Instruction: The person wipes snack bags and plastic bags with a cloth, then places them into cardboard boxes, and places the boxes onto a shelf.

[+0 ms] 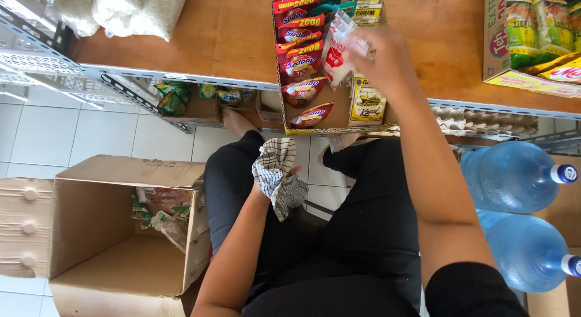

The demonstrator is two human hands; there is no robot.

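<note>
Nearest me, the person's left hand (279,185) rests on the lap, fingers curled round a checked cloth (276,171) kept ready. Up at one o'clock the right hand (382,55) closes on a white-and-red sachet (336,49) above the open cardboard tray (315,128) on the wooden shelf (230,32), where red packets (298,56) stand in a row for easy picking.

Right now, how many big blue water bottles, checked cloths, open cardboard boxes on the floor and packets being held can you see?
blue water bottles: 2
checked cloth: 1
open cardboard box on the floor: 1
white-and-red packet, held at the shelf: 1
Total: 5
</note>
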